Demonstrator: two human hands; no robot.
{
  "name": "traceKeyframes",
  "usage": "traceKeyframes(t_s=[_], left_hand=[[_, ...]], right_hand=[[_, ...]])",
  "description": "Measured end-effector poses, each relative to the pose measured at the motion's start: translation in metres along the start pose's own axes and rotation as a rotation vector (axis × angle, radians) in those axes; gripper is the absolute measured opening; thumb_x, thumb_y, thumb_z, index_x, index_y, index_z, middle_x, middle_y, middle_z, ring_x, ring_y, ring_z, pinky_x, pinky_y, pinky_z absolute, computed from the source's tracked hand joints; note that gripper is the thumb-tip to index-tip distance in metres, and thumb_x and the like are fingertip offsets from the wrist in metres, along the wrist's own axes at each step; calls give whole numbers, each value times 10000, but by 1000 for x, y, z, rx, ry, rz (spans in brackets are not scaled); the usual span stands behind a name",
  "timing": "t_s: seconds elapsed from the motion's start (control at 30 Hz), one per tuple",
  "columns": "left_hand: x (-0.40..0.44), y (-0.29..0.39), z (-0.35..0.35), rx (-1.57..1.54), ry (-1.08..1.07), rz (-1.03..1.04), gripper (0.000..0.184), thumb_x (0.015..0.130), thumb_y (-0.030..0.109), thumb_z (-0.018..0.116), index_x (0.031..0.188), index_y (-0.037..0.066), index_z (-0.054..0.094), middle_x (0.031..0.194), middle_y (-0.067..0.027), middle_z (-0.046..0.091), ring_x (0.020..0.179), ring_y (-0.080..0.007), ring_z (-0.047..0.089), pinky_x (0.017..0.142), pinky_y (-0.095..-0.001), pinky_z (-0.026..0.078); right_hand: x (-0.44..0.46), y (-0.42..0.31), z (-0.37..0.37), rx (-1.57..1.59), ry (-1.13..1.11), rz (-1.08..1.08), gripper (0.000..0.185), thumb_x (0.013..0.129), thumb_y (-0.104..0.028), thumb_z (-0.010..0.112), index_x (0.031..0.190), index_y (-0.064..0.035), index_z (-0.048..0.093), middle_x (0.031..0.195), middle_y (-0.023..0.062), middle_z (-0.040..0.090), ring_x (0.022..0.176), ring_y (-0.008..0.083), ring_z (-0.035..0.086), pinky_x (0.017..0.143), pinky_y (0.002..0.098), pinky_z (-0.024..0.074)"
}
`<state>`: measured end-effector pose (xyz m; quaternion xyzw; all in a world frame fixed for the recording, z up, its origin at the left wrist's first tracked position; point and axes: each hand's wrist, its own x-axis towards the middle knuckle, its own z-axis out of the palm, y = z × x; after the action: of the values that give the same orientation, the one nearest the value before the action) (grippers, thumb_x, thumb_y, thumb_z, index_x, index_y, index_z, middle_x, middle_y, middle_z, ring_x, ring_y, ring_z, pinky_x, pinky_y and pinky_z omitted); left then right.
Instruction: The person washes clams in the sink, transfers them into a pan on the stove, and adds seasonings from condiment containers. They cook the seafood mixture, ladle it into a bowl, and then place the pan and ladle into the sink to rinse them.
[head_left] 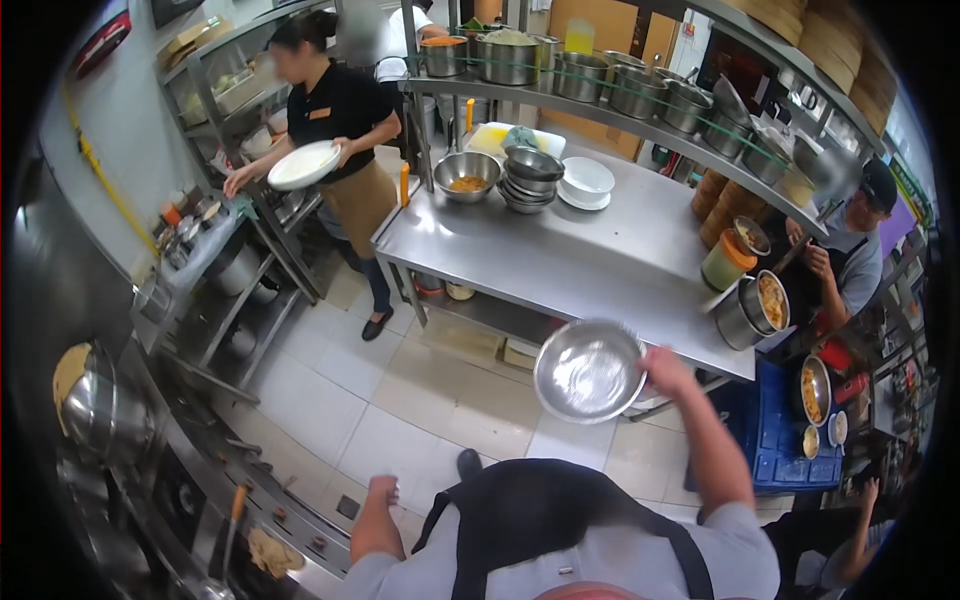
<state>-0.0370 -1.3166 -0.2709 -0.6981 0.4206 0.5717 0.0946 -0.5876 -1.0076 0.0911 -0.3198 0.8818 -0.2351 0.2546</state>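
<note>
My right hand [663,372] grips the rim of a shiny metal mixing bowl [588,371]. The bowl is tilted so its inside faces me, and I see no food in it. It is in front of the steel table's near edge. Low at my left side, my left hand [384,490] hangs over the tiled floor with its fingers curled in, and nothing shows in it. On the steel table [520,265] stand a metal bowl with orange food [468,177], a stack of metal bowls [530,180] and white plates [586,182].
A person [335,130] at the left carries a white plate [304,165]. Another person [850,260] works beyond the table's right end, near pots of food [770,300]. An overhead shelf [560,95] holds several metal pots. Blue crates [765,420] stand right; a stove [180,495] lies left.
</note>
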Motion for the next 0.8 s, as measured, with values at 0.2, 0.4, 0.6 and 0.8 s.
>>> traceKeyframes(t_s=[0.2,0.4,0.6,0.8], left_hand=[[-15,10,-48,-14,-46,-61,284,923,217,579,1150,49,602,994,-145,667,785,-278,663,648,-438,546],[-6,69,-43,-278,-19,218,301,919,238,586,1131,25,606,1002,-147,678,781,-249,673,620,-378,544],[-21,31,-57,-415,290,243,266,853,244,614,956,5,670,814,-104,681,647,-201,659,539,-340,532],[-22,-31,-54,-530,308,-168,305,887,277,606,870,-20,675,788,-142,677,615,-232,648,525,-404,545]], right_hand=[[187,-137,-110,-29,149,-293,272,805,-239,593,662,-9,599,602,87,567,506,168,532,487,356,441],[378,-291,-114,363,190,-131,187,786,-196,633,680,-54,576,588,39,508,470,150,467,448,340,403],[549,-355,-48,394,294,-205,298,800,-226,658,828,70,641,674,90,615,534,170,590,399,341,422],[739,-233,23,1010,-164,-290,239,903,-341,684,1010,-137,621,880,-3,609,814,145,596,676,355,496]])
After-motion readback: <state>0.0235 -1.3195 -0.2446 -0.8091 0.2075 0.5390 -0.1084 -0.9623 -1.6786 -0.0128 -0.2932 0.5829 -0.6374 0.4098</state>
